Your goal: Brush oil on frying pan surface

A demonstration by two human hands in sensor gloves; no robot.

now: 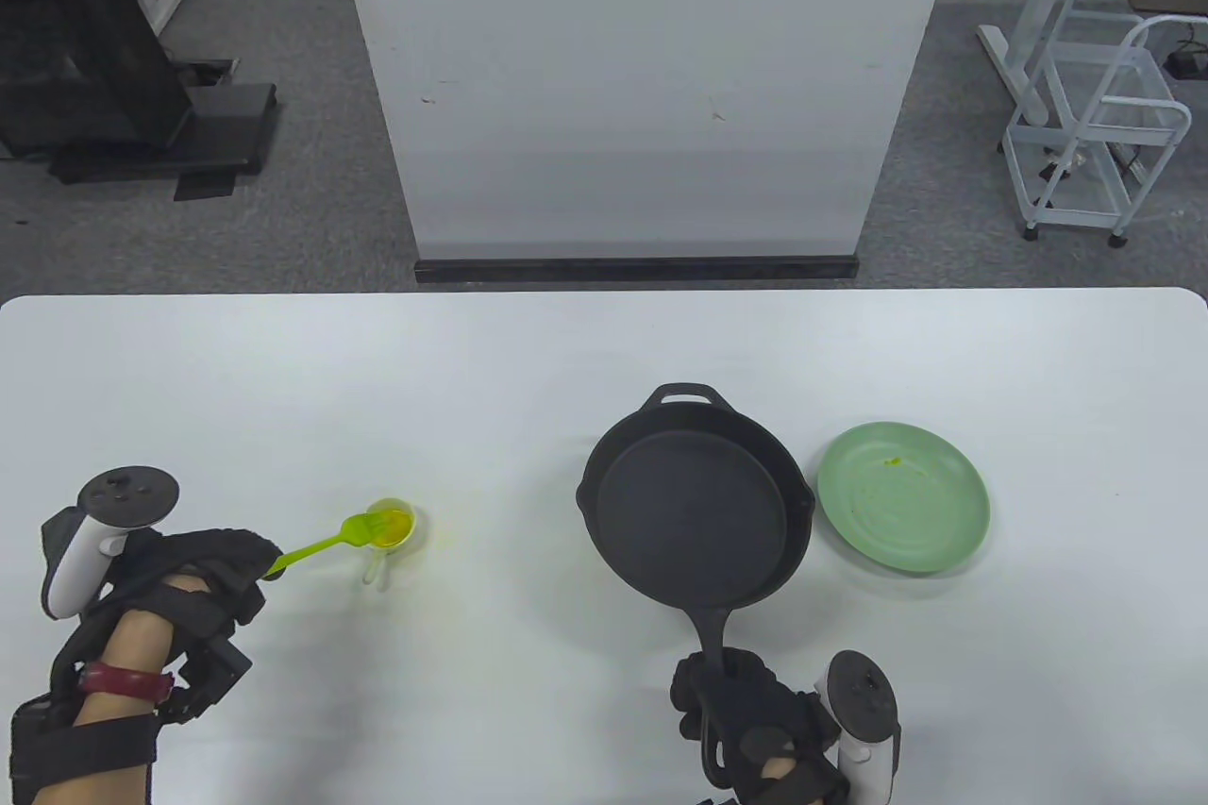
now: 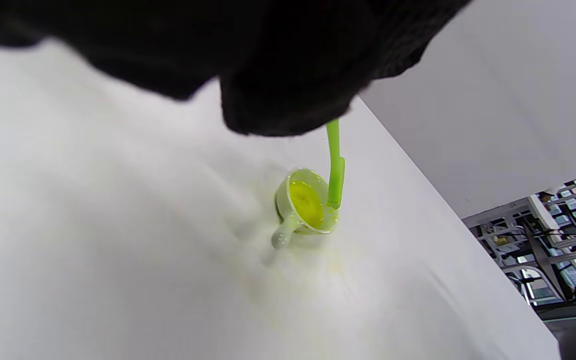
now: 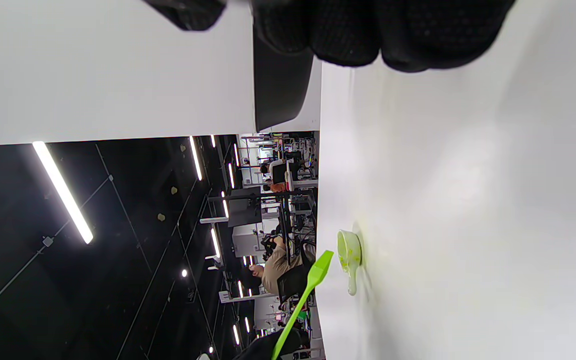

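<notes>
A black cast-iron frying pan [image 1: 694, 517] sits right of the table's middle, its long handle pointing toward me. My right hand [image 1: 755, 725] grips that handle near the front edge; in the right wrist view the gloved fingers [image 3: 348, 30] curl round the pan [image 3: 278, 90]. My left hand [image 1: 222, 569] holds the stem of a green silicone brush [image 1: 330, 543]. The brush head [image 2: 336, 185] hovers at the rim of a small clear cup of yellow oil [image 2: 305, 205] at the left. The same cup [image 1: 390, 529] stands on the white table.
A light green plate [image 1: 903, 495] with a yellow speck lies just right of the pan. Faint oil stains mark the table [image 1: 566, 352] round the cup. A white panel [image 1: 642, 78] stands behind the far edge.
</notes>
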